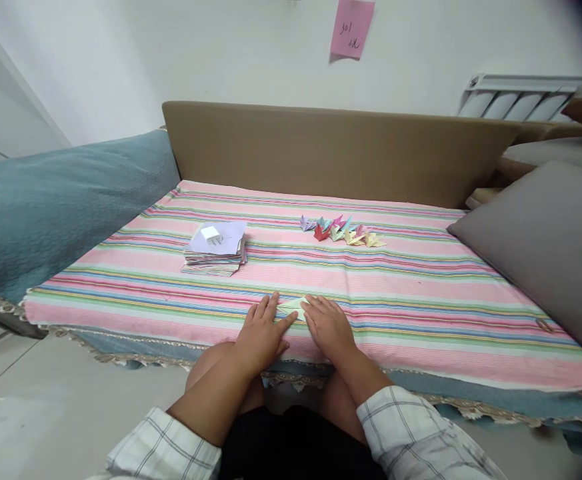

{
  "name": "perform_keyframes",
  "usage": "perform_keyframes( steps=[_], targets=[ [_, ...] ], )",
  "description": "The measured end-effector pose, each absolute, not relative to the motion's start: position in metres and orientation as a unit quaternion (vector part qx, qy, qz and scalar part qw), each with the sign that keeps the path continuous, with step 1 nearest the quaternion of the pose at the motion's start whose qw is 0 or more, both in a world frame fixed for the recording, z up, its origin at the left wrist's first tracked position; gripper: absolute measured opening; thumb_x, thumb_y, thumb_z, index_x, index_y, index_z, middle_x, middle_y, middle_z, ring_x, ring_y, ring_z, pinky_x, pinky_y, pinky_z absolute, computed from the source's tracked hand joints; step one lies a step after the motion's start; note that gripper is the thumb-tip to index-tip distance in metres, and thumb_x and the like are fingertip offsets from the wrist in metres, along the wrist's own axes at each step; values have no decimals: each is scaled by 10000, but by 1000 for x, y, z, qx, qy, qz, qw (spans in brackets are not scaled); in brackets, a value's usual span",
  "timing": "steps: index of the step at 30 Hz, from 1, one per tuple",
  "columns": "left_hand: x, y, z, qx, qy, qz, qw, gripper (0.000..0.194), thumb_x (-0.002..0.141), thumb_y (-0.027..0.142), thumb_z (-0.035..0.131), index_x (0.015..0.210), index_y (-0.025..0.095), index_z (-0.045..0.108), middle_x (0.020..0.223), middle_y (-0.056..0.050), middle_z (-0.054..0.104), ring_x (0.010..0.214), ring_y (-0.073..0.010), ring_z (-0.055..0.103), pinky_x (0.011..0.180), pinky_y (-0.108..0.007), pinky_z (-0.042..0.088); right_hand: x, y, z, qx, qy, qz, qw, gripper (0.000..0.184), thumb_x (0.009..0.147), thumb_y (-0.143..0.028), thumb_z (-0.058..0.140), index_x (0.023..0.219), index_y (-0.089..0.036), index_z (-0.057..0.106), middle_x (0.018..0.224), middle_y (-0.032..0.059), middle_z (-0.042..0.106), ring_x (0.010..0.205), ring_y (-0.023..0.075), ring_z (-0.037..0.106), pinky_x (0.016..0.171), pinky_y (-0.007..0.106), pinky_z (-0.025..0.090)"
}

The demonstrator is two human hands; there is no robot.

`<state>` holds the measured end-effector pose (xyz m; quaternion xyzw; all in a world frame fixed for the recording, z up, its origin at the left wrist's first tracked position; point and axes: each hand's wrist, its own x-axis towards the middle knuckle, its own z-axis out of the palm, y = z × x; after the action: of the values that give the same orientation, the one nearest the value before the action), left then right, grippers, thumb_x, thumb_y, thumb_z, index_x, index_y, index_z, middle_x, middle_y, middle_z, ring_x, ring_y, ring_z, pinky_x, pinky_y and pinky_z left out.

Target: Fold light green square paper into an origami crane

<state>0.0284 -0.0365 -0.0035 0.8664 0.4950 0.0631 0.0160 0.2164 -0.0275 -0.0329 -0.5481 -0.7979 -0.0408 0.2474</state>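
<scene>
Both of my hands rest at the near edge of a pink striped cloth [401,287] on a low sofa seat. My left hand [263,333] and my right hand [328,328] lie flat, fingers stretched out, pressing on a small pale green folded paper [295,307] between them. The fingertips of both hands touch the paper, and part of it is hidden under them. Farther back on the left sits a stack of coloured paper squares [215,252] with a small white charger [211,234] on top. A row of several folded paper cranes [343,231] lies farther back, right of the stack.
A brown sofa back [331,150] runs behind the cloth. A teal blanket [45,207] covers the left side, and grey cushions [551,247] lean at the right. A pink note [352,28] is stuck on the wall. My knees are just below the seat's edge.
</scene>
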Motion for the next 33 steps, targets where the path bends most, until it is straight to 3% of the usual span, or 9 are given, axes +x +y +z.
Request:
perform_keyframes(
  steps=[19,25,29,33],
  targets=[
    [15,-34,12,838,533,91,67,485,734,278,673,1201,187,578,1484,-153,261,1353,-332,258,1089,-445,288,217,-28,-38,-553,-797,-49,237,298,908,-229,454,1154,-230,622,1260,29,582,1164,243,520,977,415,387],
    [16,-33,17,824,551,128,37,253,810,255,558,1008,125,647,1371,-186,442,1233,-303,461,1013,-431,399,217,-27,-38,-551,-797,-49,242,301,910,-232,443,1151,-233,624,1257,29,583,1161,246,521,967,425,397],
    [30,-36,14,874,453,175,-35,375,818,150,475,1186,149,543,1356,-117,483,1286,-275,397,1092,-495,265,217,-28,-35,-553,-795,-39,246,297,913,-247,443,1150,-241,623,1253,24,587,1157,252,518,971,440,393],
    [39,-38,4,926,356,125,-13,488,785,144,495,1271,146,453,1439,-93,378,1362,-265,262,1118,-468,222,219,-28,-34,-554,-793,-20,253,301,913,-265,443,1157,-251,618,1244,17,595,1148,257,510,951,446,408]
  ],
)
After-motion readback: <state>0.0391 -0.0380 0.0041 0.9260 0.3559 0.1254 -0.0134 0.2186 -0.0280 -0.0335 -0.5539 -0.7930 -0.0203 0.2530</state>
